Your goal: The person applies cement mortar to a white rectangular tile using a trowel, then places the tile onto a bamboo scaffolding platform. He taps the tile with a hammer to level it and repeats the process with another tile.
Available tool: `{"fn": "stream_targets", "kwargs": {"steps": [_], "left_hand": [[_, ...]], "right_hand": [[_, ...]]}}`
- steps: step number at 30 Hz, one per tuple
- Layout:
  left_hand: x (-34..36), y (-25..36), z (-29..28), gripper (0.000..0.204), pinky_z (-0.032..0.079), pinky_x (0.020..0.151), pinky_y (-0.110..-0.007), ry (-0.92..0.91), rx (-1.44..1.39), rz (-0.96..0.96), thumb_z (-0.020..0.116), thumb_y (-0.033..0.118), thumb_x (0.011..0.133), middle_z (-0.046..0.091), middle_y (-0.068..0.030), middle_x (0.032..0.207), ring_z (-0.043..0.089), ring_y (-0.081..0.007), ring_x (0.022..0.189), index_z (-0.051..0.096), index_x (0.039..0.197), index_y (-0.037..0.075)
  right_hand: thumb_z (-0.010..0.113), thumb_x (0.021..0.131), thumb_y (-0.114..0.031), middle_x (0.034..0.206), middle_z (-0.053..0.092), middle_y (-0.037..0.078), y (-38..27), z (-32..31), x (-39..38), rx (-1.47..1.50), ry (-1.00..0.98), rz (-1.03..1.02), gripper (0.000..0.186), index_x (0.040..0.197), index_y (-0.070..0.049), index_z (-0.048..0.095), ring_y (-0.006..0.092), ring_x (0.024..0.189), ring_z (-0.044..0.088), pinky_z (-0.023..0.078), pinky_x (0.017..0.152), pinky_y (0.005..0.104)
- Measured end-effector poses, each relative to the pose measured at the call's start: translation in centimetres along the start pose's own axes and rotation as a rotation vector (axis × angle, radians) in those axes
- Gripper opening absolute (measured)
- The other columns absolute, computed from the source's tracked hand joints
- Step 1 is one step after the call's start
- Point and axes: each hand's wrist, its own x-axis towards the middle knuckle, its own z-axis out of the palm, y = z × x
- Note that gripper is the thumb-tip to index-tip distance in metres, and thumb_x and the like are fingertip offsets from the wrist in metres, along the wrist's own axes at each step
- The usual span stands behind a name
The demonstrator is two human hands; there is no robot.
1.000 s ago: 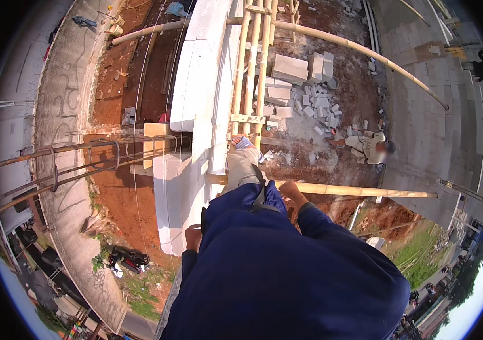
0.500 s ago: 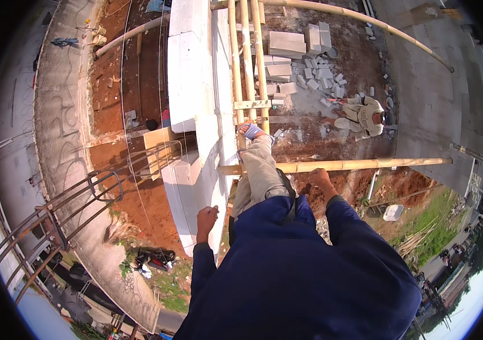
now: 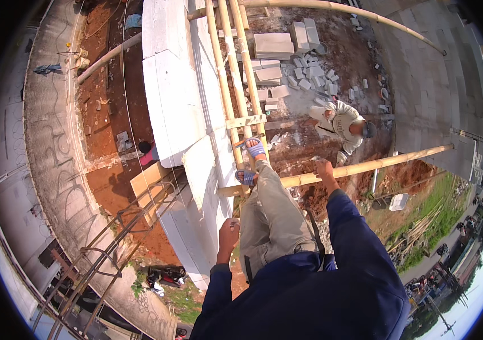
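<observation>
My left hand (image 3: 229,232) is closed beside the white block wall (image 3: 167,90); whatever it may hold is too small to make out. My right hand (image 3: 325,173) is curled closed just above the bamboo crossbar (image 3: 369,167), its contents unclear. My sandaled feet (image 3: 255,147) stand on narrow bamboo scaffold poles (image 3: 235,85) tied with a short wooden cleat (image 3: 243,121), beside the wall. My legs, in light trousers, show between my two hands.
Below right, a person in light clothes (image 3: 346,124) bends near broken blocks (image 3: 309,73). Another person (image 3: 148,152) is partly hidden left of the wall, by a board (image 3: 148,192) and rebar cage (image 3: 99,255). A long pole (image 3: 355,14) crosses above; red soil lies below.
My legs and feet show further forward on the poles, and both hands have swung forward and outward. The worker below has shifted posture. The whole view has shifted with my head.
</observation>
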Motion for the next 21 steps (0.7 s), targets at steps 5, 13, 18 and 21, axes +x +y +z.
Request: {"fn": "stream_targets", "kwargs": {"steps": [5,13,18,21], "left_hand": [[0.6,-9.1,6.8,0.097,0.042,0.119,-0.051,-0.161,0.329,-0.293,0.064,0.056,0.102,0.046,-0.0400,0.154,0.049,-0.0516,0.143,0.025,0.163,-0.008],[3.7,-10.8,10.9,0.113,0.051,0.104,-0.059,-0.128,0.228,-0.311,0.067,0.063,0.097,0.047,-0.0442,0.148,0.058,-0.0596,0.127,0.009,0.166,-0.007],[4.6,-10.7,11.0,0.109,0.053,0.102,-0.058,-0.152,0.211,-0.317,0.066,0.063,0.098,0.049,-0.0431,0.146,0.060,-0.0595,0.124,0.013,0.166,-0.004],[2.6,-11.5,10.2,0.099,0.055,0.099,-0.056,-0.111,0.296,-0.373,0.065,0.061,0.099,0.052,-0.0376,0.147,0.062,-0.0553,0.123,0.024,0.165,-0.001]], "right_hand": [[0.075,0.096,-0.049,0.109,0.072,0.019,-3.6,3.0,6.9,-0.077,0.154,-0.056,0.068,0.138,0.003,0.062,0.0339,0.093,0.071,0.056,0.080,0.0443],[0.075,0.092,-0.052,0.105,0.071,0.032,-3.5,6.2,22.5,0.170,0.346,0.021,0.067,0.113,0.011,0.069,0.0463,0.105,0.072,0.055,0.089,0.0517],[0.074,0.092,-0.027,0.110,0.076,0.031,-6.0,12.2,17.2,-0.160,0.513,-0.138,0.044,0.116,0.009,0.073,0.0506,0.109,0.072,0.055,0.091,0.0552],[0.073,0.093,-0.022,0.120,0.074,0.033,-9.7,15.1,4.4,-0.640,0.195,-0.245,0.043,0.125,0.006,0.070,0.0480,0.112,0.073,0.059,0.093,0.0547]]}}
